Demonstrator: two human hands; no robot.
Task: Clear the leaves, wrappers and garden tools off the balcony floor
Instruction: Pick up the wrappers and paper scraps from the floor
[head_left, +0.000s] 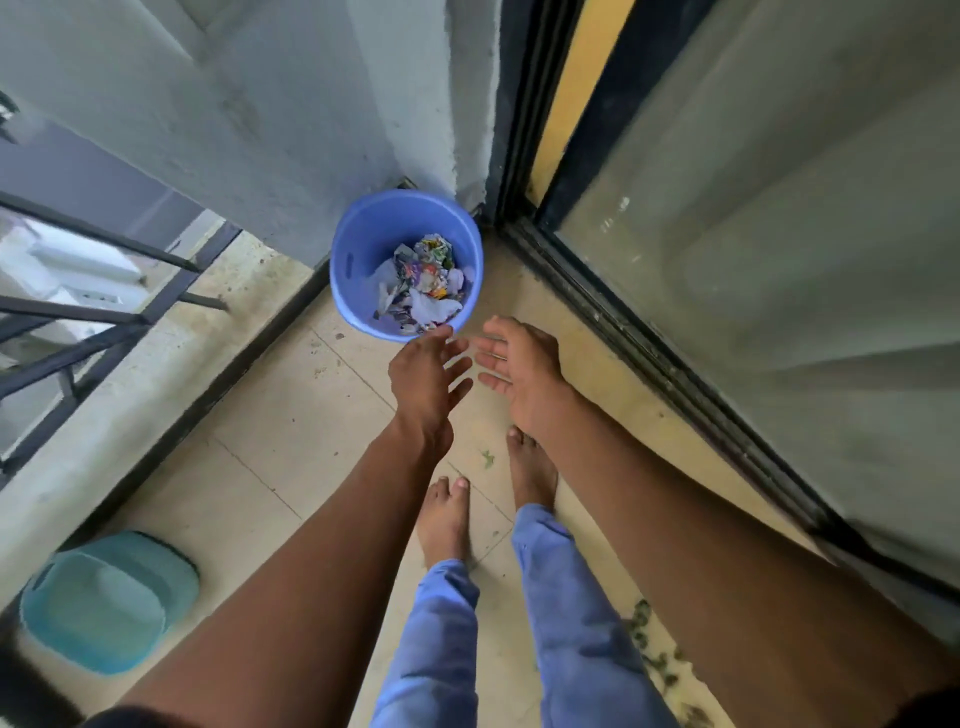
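Note:
A blue plastic bin (358, 249) stands in the corner by the wall, with crumpled colourful wrappers (426, 280) and paper lying in its bottom. My left hand (423, 376) hovers just short of the bin's near rim, back up, fingers spread and empty. My right hand (519, 371) is beside it, palm turned toward the left hand, fingers straight, holding nothing. Small green leaf bits (488, 458) lie on the beige tiles near my bare feet, and more dry leaves (654, 649) are scattered along the door track at the lower right.
A teal basin (104, 603) sits on the floor at the lower left. A dark metal railing (104, 322) runs along the left ledge. A sliding glass door (779, 286) with a black frame borders the right side.

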